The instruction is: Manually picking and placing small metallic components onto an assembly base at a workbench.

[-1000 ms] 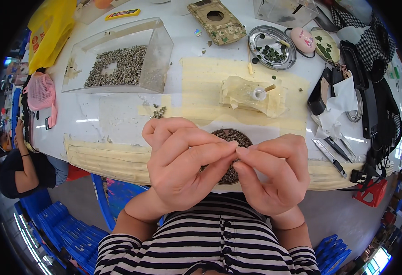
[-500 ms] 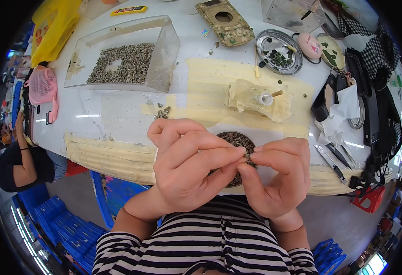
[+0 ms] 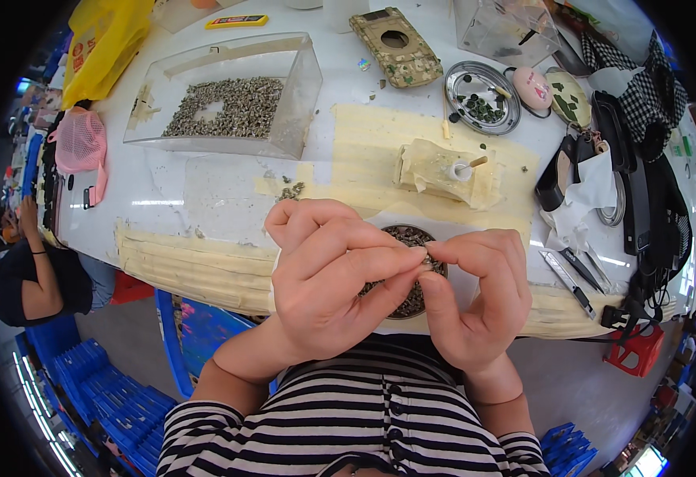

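Note:
My left hand (image 3: pixel 328 274) and my right hand (image 3: pixel 475 298) meet fingertip to fingertip close to my chest, pinching one tiny part (image 3: pixel 425 261) between them; the part is too small to make out. Right beneath the fingers a round dish (image 3: pixel 402 235) full of small dark parts sits on the white table near its front edge, half hidden by both hands.
A clear plastic box (image 3: pixel 229 99) of small grey parts stands at the back left. A tape-wrapped jig (image 3: pixel 443 171) sits behind the dish. A metal plate (image 3: pixel 483 99), a camouflage-patterned block (image 3: pixel 396 44), knives (image 3: pixel 570 274) and black cables (image 3: pixel 650 207) lie to the right. Another person (image 3: pixel 26 278) sits at far left.
Both hands stay pressed together over the dish; the fingers have shifted only slightly.

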The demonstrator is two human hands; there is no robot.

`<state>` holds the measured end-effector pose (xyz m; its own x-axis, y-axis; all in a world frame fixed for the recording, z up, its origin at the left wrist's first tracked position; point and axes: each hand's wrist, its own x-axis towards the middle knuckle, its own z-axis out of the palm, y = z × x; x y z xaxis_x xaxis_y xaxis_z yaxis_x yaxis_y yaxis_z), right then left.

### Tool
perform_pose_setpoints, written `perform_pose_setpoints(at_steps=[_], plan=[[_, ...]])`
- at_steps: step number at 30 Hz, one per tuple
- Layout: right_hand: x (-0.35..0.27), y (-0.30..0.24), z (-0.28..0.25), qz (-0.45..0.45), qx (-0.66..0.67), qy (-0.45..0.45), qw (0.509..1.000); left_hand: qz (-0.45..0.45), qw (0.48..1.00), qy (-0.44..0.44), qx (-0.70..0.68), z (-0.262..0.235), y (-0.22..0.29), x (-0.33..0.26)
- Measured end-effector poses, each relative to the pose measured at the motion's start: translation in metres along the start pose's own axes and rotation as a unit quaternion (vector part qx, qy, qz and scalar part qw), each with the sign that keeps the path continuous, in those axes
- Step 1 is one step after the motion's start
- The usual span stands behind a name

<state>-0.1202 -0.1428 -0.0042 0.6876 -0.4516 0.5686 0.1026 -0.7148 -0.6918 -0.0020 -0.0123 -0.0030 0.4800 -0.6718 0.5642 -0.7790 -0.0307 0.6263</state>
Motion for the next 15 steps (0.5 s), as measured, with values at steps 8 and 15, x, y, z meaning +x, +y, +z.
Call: perform_pose_setpoints(at_steps=[8, 15], plan=[[-0.0005, 0.0017, 0.0002, 0.008, 0.019, -0.012, 1.0, 0.031, 0.999, 0.003, 0.011, -0.0013, -0.0013, 0.0009], [-0.0026, -0.0007, 0.0003, -0.026, 0.011, 0.023, 0.999, 0.019, 0.999, 0.019, 0.021, 0.003, -0.0006, 0.0001]])
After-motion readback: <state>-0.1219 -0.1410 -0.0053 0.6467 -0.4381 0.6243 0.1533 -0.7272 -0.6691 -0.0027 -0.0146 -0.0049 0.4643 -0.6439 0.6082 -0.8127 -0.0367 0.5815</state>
